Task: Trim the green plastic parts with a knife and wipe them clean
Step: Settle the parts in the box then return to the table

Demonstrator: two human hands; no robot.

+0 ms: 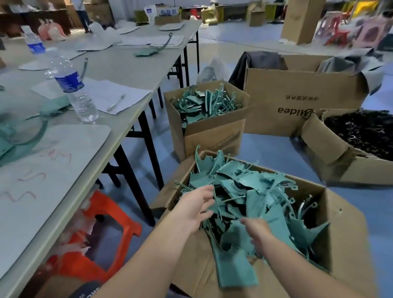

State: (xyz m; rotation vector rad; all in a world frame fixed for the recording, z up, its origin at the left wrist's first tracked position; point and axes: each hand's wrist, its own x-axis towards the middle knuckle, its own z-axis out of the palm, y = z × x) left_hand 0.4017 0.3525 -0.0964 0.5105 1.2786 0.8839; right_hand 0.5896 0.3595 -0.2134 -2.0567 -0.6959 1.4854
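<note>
Both hands are in the near cardboard box (341, 243), right in the heap of green plastic parts (251, 184) that fills it. That heap is the hazard: the hooked, curved pieces interlock, so lifting one could drag others over the rim, and untrimmed edges may nick skin. A flat part (236, 269) sags over the box's near rim and could slide out. The left hand (195, 209) reaches in from the box's left side, fingers (208, 192) straight on the pile, gripping nothing. The right hand (258, 230) is back-up at the near side, fingers buried, grip unclear.
</note>
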